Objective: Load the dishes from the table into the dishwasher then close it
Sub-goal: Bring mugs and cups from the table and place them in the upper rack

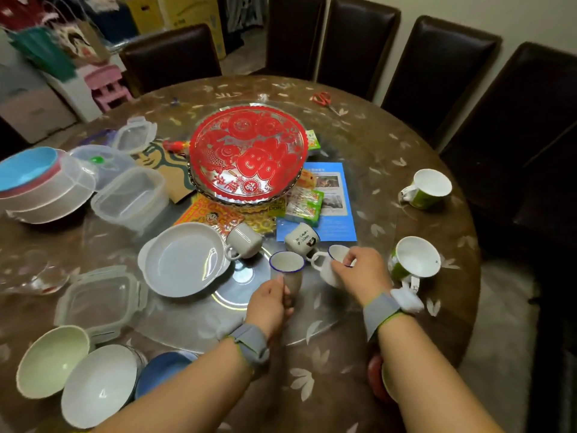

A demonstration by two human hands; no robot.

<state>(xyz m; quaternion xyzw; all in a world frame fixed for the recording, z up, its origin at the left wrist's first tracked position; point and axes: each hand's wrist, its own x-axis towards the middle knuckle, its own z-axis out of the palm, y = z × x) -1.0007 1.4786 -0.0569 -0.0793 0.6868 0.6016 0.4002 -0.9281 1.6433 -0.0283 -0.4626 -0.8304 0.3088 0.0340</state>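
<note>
Gripping a blue-rimmed mug (288,270) by its lower side, the left hand (268,304) holds it upright over the glass turntable (187,317). Just beside it, the right hand (359,270) pinches the rim of a second blue-rimmed mug (327,264) — tilted, handle toward the first. A white dish (184,260) sits to their left, a green mug (415,260) to the right.

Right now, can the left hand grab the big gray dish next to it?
Probably not yet. The left hand already grips a blue-rimmed cup, so it is full. The gray dish lies close on its left with nothing between them.
</note>
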